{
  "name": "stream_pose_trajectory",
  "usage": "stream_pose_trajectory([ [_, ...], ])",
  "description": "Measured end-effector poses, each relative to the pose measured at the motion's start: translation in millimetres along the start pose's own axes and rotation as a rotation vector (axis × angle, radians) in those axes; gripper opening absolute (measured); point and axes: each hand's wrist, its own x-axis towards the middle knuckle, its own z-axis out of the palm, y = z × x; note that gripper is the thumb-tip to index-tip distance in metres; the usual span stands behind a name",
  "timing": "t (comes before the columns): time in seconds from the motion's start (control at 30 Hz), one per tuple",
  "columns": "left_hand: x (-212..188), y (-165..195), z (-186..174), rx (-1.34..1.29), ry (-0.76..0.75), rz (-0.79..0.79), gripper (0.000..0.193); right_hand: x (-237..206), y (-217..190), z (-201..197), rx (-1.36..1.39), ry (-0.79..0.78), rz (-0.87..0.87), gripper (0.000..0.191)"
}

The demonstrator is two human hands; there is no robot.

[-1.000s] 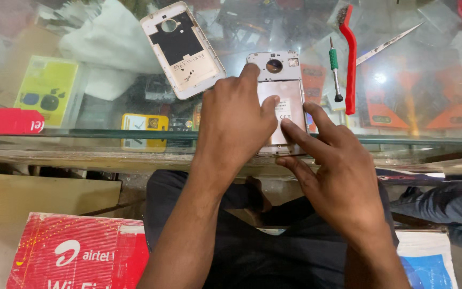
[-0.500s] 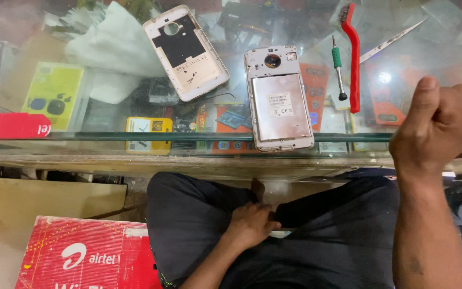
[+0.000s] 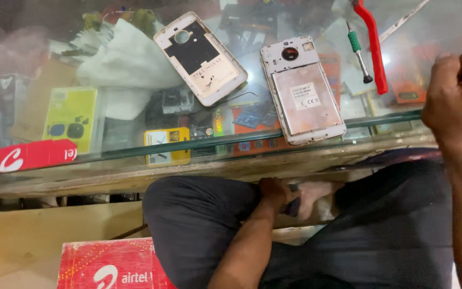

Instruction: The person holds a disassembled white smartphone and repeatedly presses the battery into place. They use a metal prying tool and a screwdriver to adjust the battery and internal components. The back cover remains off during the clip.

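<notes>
The opened white smartphone with its bare metal back (image 3: 301, 90) lies on the glass countertop (image 3: 135, 150), upper centre of the frame. The right hand (image 3: 458, 99), at the right edge, is curled into an empty fist. The left hand (image 3: 275, 194), lower centre under the counter, grips a small dark object (image 3: 293, 206). Judging by this, bring it up slowly, clear of the glass edge.

back cover (image 3: 199, 59) upper centre | red tool (image 3: 372, 48) beside green screwdriver (image 3: 358, 51) | white cloth (image 3: 126, 61) left | red box (image 3: 110, 265) under glass tabletop (image 3: 135, 152)

Opened phone (image 3: 305, 91) on glass counter (image 3: 135, 152), back cover (image 3: 201, 58) to its left, screwdriver (image 3: 359, 53) right
</notes>
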Motion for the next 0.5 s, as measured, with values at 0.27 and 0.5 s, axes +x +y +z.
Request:
stream_pose_trajectory([
  [0.27,-51.3,9.8,7.2,-0.132,0.242,0.194,0.088,3.6,-9.3,-6.0,-0.052,-0.029,-0.034,0.035],
  [0.5,-83.7,9.4,24.7,-0.166,0.138,0.289,0.092,-6.1,-27.5,-14.4,-0.158,-0.019,-0.089,0.028],
])
